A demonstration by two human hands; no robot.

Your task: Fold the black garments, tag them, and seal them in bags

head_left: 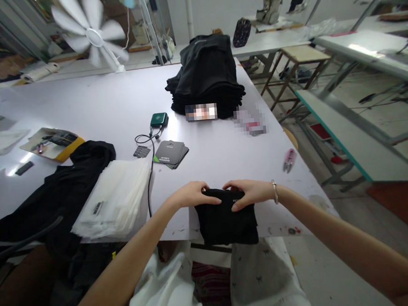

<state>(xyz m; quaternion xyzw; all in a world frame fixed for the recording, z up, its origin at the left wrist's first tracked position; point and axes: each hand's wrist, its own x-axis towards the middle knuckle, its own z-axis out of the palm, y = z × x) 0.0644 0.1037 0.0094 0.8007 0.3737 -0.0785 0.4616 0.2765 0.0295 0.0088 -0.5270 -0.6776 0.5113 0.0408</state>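
Now the left hand and right hand both pinch the top of the folded black cloth, equally near; it reaches down from them, past the near edge of the table

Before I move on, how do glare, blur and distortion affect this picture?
Head view: the fan has smeared blades, likely from spinning; head view: glare streaks the tabletop beside the booklet; head view: pixelated patches mask details at and beside the foot of the black stack; head view: wide-angle stretching shows toward the edges, yet the left hand, right hand and black cloth look fairly clear.
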